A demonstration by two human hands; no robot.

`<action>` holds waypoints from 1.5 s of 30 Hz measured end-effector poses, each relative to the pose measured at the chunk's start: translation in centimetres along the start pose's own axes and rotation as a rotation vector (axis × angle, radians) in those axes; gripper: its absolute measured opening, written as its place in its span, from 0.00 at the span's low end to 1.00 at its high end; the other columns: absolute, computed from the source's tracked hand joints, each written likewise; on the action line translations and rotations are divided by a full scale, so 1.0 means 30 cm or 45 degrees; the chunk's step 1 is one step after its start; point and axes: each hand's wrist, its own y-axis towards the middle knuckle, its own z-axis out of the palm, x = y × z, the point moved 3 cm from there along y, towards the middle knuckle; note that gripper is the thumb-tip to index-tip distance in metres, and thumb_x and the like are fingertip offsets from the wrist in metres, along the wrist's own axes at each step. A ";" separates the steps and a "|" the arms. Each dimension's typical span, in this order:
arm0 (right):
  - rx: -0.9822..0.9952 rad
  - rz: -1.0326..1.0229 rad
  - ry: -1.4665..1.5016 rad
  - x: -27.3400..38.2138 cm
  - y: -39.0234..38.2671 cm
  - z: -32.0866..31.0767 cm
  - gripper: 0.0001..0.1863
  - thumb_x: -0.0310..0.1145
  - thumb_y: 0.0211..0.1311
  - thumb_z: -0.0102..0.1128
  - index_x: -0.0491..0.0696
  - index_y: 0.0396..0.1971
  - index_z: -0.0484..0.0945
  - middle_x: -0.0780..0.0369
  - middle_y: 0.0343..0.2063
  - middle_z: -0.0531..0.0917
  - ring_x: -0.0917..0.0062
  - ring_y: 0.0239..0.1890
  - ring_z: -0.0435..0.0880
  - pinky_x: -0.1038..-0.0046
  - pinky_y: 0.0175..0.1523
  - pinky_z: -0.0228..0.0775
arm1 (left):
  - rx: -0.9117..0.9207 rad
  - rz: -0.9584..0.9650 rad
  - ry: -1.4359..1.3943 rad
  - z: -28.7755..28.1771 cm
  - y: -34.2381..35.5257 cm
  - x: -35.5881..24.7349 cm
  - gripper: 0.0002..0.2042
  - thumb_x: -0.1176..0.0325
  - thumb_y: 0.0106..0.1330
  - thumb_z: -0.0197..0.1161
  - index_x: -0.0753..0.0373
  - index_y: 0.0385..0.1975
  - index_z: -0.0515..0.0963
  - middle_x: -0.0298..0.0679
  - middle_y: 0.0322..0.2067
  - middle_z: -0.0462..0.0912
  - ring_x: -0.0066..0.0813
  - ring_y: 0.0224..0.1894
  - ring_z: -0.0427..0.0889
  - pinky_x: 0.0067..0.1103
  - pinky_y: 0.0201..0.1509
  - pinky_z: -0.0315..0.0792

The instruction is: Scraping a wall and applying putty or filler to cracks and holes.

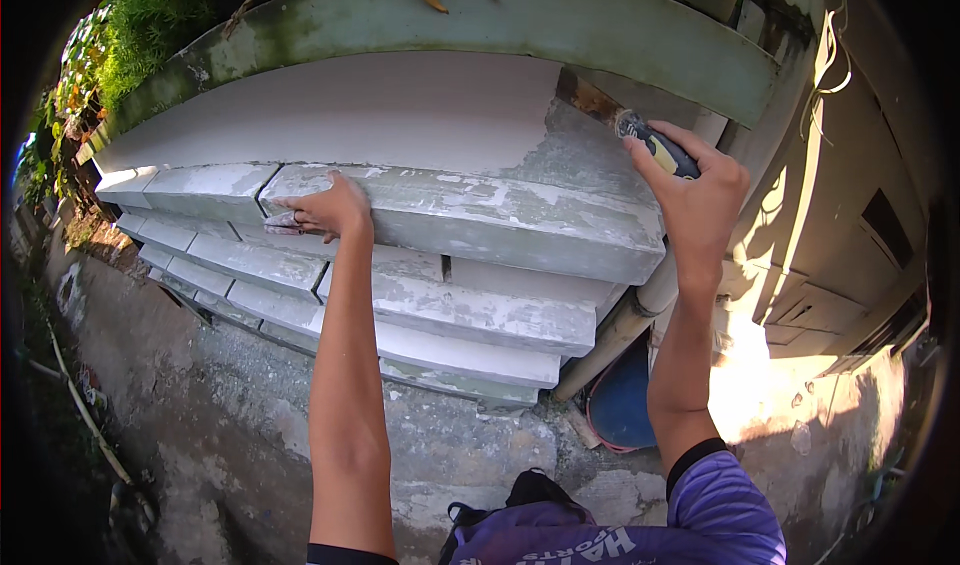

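My right hand is wrapped round the dark and yellow handle of a putty knife at the upper right. Its brown-stained blade lies against the wall face, where smooth whitish paint meets a bare grey patch. To the left, my left hand rests over the edge of the top ledge, which carries patchy, flaking white paint. Its fingers are curled by a small pinkish, pale thing that I cannot make out.
Stepped lower ledges run beneath the top one. A greenish curved rail spans above, with green plants at the far left. A pipe and a dark blue container stand at the right end. Stained concrete floor lies below.
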 end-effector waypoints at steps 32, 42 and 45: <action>0.011 0.121 -0.003 -0.009 -0.056 0.015 0.16 0.36 0.48 0.75 0.42 0.35 0.86 0.58 0.25 0.87 0.81 0.27 0.84 0.80 0.38 0.75 | 0.003 -0.004 0.011 0.009 0.003 -0.003 0.54 0.56 0.62 0.67 0.58 0.73 0.27 0.57 0.68 0.52 0.54 0.71 0.50 0.63 0.67 0.44; -0.030 0.118 0.028 -0.032 -0.071 0.031 0.15 0.34 0.48 0.75 0.41 0.35 0.86 0.58 0.24 0.87 0.81 0.26 0.84 0.80 0.37 0.75 | 0.007 -0.013 -0.011 0.009 -0.001 0.006 0.54 0.58 0.62 0.67 0.58 0.73 0.26 0.56 0.69 0.49 0.56 0.72 0.48 0.64 0.68 0.42; -0.060 0.136 0.068 -0.016 -0.098 -0.022 0.16 0.36 0.48 0.76 0.42 0.35 0.86 0.59 0.24 0.86 0.82 0.26 0.83 0.80 0.36 0.74 | 0.010 -0.023 -0.013 0.000 0.001 -0.005 0.54 0.58 0.62 0.67 0.58 0.73 0.27 0.56 0.69 0.49 0.56 0.72 0.48 0.63 0.68 0.42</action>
